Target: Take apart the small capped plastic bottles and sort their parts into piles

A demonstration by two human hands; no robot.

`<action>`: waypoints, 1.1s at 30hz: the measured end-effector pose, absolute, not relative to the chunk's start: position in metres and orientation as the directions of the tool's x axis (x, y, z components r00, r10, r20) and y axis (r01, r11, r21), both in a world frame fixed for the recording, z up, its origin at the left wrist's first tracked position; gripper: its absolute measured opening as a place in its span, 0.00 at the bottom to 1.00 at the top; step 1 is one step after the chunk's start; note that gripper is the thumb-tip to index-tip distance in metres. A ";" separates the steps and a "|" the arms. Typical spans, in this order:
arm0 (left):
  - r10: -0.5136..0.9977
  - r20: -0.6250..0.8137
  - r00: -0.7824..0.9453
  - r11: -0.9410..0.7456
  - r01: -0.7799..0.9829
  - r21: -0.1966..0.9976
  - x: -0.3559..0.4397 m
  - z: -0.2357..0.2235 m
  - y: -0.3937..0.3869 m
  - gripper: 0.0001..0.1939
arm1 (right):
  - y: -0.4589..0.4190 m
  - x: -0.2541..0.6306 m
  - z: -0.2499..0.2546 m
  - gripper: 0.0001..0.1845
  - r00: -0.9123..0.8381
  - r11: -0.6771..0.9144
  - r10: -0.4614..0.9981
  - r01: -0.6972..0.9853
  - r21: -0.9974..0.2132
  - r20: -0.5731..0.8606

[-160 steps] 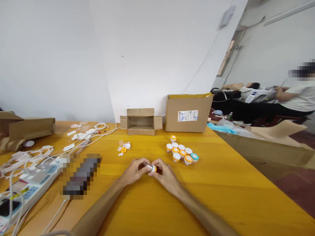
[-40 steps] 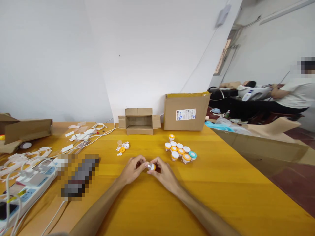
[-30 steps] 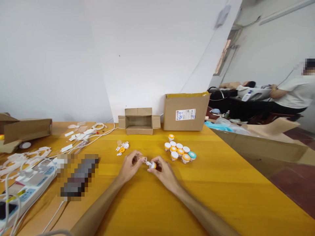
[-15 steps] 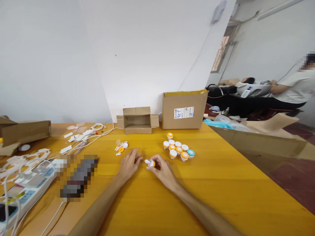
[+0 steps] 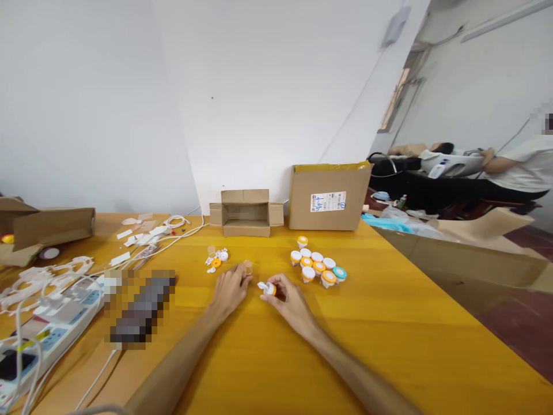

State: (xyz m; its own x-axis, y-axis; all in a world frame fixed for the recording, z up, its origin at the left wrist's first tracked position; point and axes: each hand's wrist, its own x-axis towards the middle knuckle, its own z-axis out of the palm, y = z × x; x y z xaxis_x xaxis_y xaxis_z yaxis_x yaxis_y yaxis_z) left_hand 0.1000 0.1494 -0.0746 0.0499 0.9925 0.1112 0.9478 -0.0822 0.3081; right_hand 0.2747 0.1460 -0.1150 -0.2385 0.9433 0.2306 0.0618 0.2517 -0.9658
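My right hand (image 5: 290, 298) pinches a small white-and-orange lid (image 5: 268, 289), which is tilted sideways with a white piece sticking out to the left. Left of it, my left hand (image 5: 232, 289) rests low over the table, thumb and fingers curled at a small clear plastic cup (image 5: 247, 266); the fingers partly cover the cup. Loose small parts lie beyond my left hand: an orange ring (image 5: 215, 263), a white cap (image 5: 223, 256) and little white pieces. To the right stands a group of small clear cups with white, orange and teal lids (image 5: 318, 267).
An open cardboard box (image 5: 246, 230) and a taped carton (image 5: 328, 222) stand at the back against the wall. On the left are a power strip (image 5: 71, 323), cables, a blurred dark device (image 5: 144, 308) and scraps. A person sits at the far right.
The whole view has shifted slightly, moving things to the right in the picture. The clear cup shows more beyond my left fingers. My right hand still holds the lid.
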 end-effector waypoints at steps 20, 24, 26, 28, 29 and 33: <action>0.837 0.446 0.318 -0.408 0.905 0.121 0.085 -0.112 0.166 0.21 | 0.146 0.274 -0.114 0.15 -0.249 0.223 0.947 0.048 -0.974 0.204; 0.829 0.456 0.324 -0.457 0.862 0.219 0.085 -0.108 0.164 0.17 | 0.145 0.275 -0.112 0.14 -0.251 0.231 0.944 0.044 -0.972 0.213; 0.826 0.459 0.327 -0.494 0.812 0.311 0.087 -0.101 0.160 0.16 | 0.145 0.276 -0.111 0.15 -0.249 0.234 0.944 0.040 -0.971 0.217; 0.834 0.438 0.335 -0.522 0.736 0.431 0.089 -0.093 0.153 0.17 | 0.146 0.276 -0.112 0.15 -0.247 0.236 0.944 0.044 -0.971 0.219; 0.839 0.420 0.347 -0.531 0.690 0.491 0.090 -0.090 0.150 0.17 | 0.146 0.276 -0.112 0.15 -0.248 0.237 0.944 0.045 -0.970 0.219; 0.841 0.329 0.428 -0.535 0.571 0.623 0.093 -0.083 0.139 0.11 | 0.147 0.276 -0.114 0.16 -0.273 0.240 0.935 0.025 -0.970 0.224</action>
State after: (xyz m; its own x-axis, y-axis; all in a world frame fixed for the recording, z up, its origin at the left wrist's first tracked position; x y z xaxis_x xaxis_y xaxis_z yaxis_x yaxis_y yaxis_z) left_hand 0.0933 0.1390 -0.0826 0.4284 0.8414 0.3293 0.5708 -0.5346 0.6232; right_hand 0.2762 0.1470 -0.1142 -0.2734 0.9355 0.2240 0.0254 0.2398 -0.9705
